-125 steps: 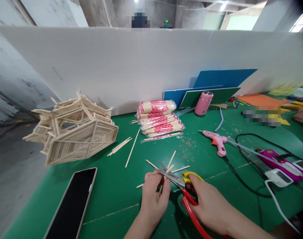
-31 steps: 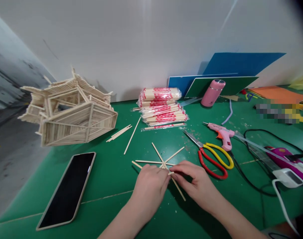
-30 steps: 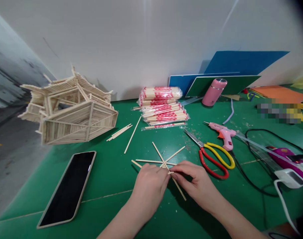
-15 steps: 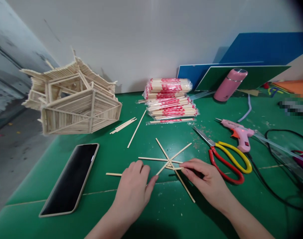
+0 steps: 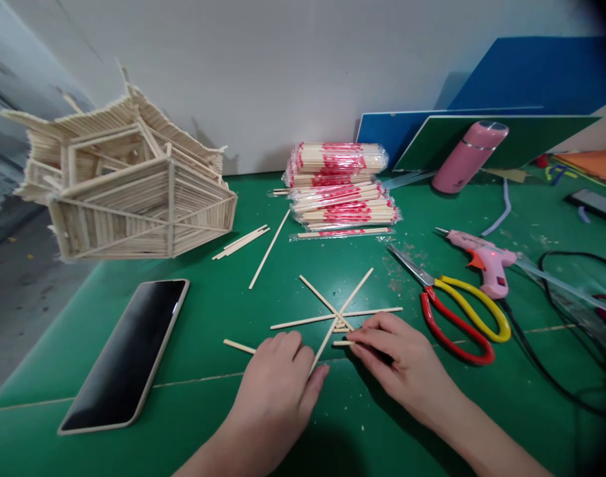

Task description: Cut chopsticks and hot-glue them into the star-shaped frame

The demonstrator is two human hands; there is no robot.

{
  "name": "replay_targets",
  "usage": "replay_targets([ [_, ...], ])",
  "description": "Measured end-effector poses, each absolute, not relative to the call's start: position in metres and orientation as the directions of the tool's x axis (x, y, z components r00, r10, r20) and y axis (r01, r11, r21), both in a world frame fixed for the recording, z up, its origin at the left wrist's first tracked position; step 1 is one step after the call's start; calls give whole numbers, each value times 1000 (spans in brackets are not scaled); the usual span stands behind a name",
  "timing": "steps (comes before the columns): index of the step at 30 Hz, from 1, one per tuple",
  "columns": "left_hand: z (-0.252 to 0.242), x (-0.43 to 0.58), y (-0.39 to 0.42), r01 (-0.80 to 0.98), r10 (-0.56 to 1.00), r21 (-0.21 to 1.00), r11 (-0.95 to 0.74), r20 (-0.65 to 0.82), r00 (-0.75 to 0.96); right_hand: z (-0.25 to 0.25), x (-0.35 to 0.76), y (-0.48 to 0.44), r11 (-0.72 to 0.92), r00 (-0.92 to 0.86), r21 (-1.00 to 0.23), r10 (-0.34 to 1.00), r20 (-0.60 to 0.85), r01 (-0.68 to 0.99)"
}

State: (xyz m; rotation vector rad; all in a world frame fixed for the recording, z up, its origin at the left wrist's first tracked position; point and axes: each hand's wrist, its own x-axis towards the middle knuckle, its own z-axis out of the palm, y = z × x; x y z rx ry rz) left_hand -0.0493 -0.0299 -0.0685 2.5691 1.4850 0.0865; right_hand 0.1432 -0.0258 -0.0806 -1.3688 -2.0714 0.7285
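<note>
Three thin wooden sticks cross in a star-shaped frame on the green table, with a few short pieces laid across one gap near the crossing. My left hand is closed, its thumb and forefinger on the lower end of one crossing stick. Another stick pokes out from beneath that hand on the left; its other end is hidden. My right hand pinches a short stick piece, held just below the laid pieces and apart from them. That hand covers part of the frame.
A stick-built model house stands at back left, above a phone. Loose sticks and wrapped chopstick bundles lie behind the frame. Scissors, a pink glue gun with cable and a pink bottle are to the right.
The star frame has turned a little, its crosswise stick now rising to the right. My right hand has brought the short piece slightly toward me and left. The view has shifted somewhat.
</note>
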Motion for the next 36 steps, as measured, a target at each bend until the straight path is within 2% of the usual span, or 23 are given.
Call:
replay_targets([
  [5,-69,-47,-21,827,840,159,-539,29,542,-83,136,-24,369,-353,-590,924,149,718],
  [11,-76,-40,-12,757,774,163,-633,127,620,-86,137,-25,327,-306,-626,941,145,708],
  [15,-83,-39,-9,754,791,238,-612,186,583,-86,137,-25,294,-278,-654,951,131,697],
  [21,-87,-40,-8,765,848,372,-526,166,503,-86,135,-23,295,-303,-623,948,96,725],
  [29,-84,-37,-5,761,831,339,-553,167,530,-90,136,-22,269,-293,-562,955,49,782],
  [33,-85,-39,-6,744,801,297,-598,229,553,-91,138,-21,249,-266,-593,962,61,766],
  [36,-83,-38,-5,736,770,228,-638,206,604,-88,138,-20,221,-221,-642,972,82,734],
])
